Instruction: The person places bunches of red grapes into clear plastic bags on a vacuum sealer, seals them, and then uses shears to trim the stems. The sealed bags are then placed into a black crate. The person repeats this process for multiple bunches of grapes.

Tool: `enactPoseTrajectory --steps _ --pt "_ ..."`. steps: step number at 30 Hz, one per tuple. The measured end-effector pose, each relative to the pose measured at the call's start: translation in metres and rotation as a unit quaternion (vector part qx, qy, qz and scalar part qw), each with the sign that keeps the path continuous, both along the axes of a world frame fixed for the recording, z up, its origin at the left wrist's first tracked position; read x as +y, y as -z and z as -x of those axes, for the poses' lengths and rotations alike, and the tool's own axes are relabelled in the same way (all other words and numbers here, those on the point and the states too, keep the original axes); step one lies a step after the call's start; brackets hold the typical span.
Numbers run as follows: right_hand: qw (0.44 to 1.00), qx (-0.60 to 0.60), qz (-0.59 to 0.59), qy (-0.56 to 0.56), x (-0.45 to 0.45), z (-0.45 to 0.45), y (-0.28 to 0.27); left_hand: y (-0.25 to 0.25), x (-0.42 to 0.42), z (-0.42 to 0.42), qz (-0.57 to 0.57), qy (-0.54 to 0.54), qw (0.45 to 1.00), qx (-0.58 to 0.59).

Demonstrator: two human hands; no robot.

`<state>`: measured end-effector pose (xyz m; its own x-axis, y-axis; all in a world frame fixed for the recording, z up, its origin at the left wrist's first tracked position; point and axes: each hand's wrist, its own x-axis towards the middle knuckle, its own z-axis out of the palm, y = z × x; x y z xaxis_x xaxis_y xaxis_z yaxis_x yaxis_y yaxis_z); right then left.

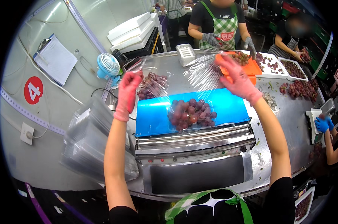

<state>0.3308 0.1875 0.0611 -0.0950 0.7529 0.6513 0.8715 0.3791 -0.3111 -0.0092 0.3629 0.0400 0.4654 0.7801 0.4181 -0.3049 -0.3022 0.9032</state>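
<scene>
My left hand, in a pink glove, pinches clear plastic film at the left. The film slopes down from it in creases. My right hand, gloved the same way, is raised and blurred, thumb apart from fingers. A fan of creased film runs up to its fingertips; whether they grip it I cannot tell. Between and below both hands, red grapes fill a clear tray. The tray rests on the blue sheet of a film-wrapping machine, with glossy film over the grapes.
Stacked clear trays stand at left, near a small blue fan. More grapes lie behind the blue sheet. Across the steel table, a gloved person stands by an orange tray. At right, blue-gloved hands work over a scale.
</scene>
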Motion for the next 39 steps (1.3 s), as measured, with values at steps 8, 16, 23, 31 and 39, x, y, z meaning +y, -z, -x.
enactPoseTrajectory --steps 8,16,23,31,39 --pt "0.981 -0.059 0.183 0.019 0.031 -0.029 0.078 0.037 -0.021 -0.024 -0.236 0.017 0.883 0.404" --pt "0.995 -0.049 0.061 0.066 -0.003 0.001 0.063 0.027 -0.066 -0.009 -0.399 -0.110 0.796 0.441" --pt "0.993 -0.046 -0.064 0.083 -0.043 0.020 0.032 0.004 -0.110 -0.004 -0.486 -0.185 0.758 0.395" --pt "0.994 -0.017 -0.087 0.071 -0.016 0.012 0.019 -0.006 -0.057 -0.011 -0.492 -0.163 0.757 0.398" --pt "0.994 -0.021 -0.060 0.087 0.003 -0.006 0.031 0.000 -0.035 -0.024 -0.469 -0.138 0.779 0.393"
